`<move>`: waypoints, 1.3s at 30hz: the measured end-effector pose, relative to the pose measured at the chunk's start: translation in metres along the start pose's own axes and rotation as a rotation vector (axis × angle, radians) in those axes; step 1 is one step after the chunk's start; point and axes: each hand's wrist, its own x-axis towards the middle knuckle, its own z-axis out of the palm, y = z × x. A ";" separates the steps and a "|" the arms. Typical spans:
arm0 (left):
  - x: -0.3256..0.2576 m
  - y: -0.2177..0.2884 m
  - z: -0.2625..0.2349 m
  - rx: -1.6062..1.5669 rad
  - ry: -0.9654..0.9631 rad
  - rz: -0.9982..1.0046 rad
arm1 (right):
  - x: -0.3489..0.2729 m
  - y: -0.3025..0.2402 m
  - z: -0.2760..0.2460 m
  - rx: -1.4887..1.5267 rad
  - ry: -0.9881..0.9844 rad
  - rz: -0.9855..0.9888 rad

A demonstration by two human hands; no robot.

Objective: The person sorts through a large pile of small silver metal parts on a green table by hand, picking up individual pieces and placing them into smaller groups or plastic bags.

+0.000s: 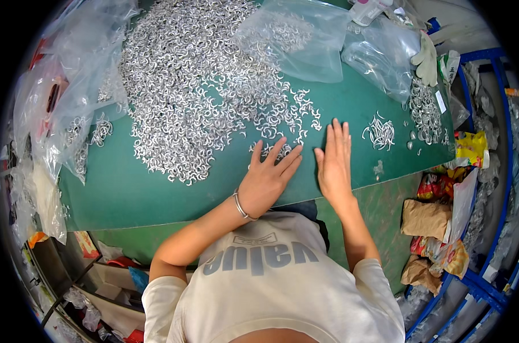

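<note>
A big heap of small silver curved metal pieces (196,86) covers the green mat (122,188). My left hand (268,177) lies flat on the mat with fingers spread, its fingertips touching a few loose pieces at the heap's near edge. A silver bangle (241,207) circles that wrist. My right hand (333,163) rests flat beside it, fingers together, holding nothing. A small separate cluster of the metal pieces (380,132) lies to the right of my right hand.
Clear plastic bags (305,40) lie on the heap's far side and more bags (59,103) crowd the left edge. A white glove (427,57) and another pile of pieces (424,111) sit at the far right. Snack wrappers and paper bags (436,223) fill a blue rack (502,188).
</note>
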 end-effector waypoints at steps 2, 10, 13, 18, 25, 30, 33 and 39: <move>-0.004 -0.003 -0.002 -0.028 -0.012 -0.038 | 0.009 0.004 -0.008 -0.015 0.030 0.036; -0.020 -0.010 -0.010 -0.040 -0.009 -0.133 | 0.013 0.042 -0.026 -0.101 0.154 0.038; -0.019 -0.009 -0.009 -0.039 -0.006 -0.146 | 0.013 0.064 -0.038 -0.171 0.186 -0.017; -0.015 -0.009 -0.010 -0.090 -0.004 -0.154 | 0.019 0.098 -0.036 -0.206 0.236 -0.088; -0.018 -0.012 -0.012 -0.140 0.035 -0.163 | 0.031 0.141 -0.042 -0.226 0.373 -0.071; -0.020 -0.013 -0.012 -0.135 0.041 -0.175 | 0.036 0.106 -0.049 -0.110 0.372 -0.047; -0.018 -0.011 -0.010 -0.102 0.034 -0.169 | 0.039 0.057 -0.034 0.069 0.202 -0.115; -0.022 -0.011 -0.009 -0.050 0.003 -0.169 | 0.039 0.011 -0.014 0.045 -0.104 -0.208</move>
